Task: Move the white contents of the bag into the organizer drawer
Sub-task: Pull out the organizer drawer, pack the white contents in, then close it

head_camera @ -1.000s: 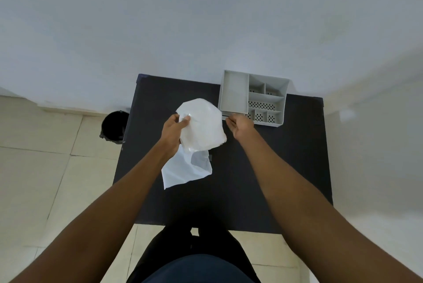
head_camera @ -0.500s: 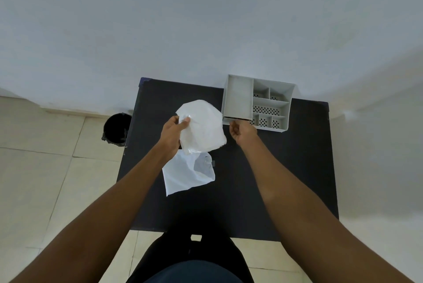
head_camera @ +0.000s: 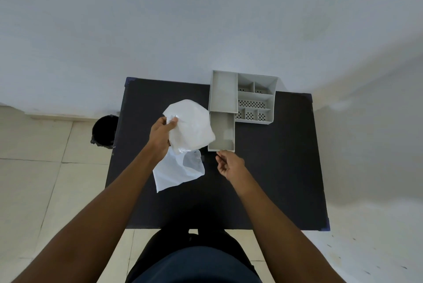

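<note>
Two bare forearms are extended forward over one dark surface [head_camera: 274, 179]. The right hand [head_camera: 229, 163] is held just short of the front end of the single pulled-out drawer [head_camera: 222, 132], its fingers loosely curled and apart, gripping nothing. The left hand [head_camera: 161, 136] is raised a little farther off, pinched shut on the upper edge of one white plastic bag [head_camera: 187, 131], thumb on top. The bag's bulging part is held just beside the drawer's left wall, while its flat tail hangs toward the surface. Beyond, one grey organizer [head_camera: 251, 99] is seen at the far edge. One black bin [head_camera: 104, 131] stands on the floor at left.
</note>
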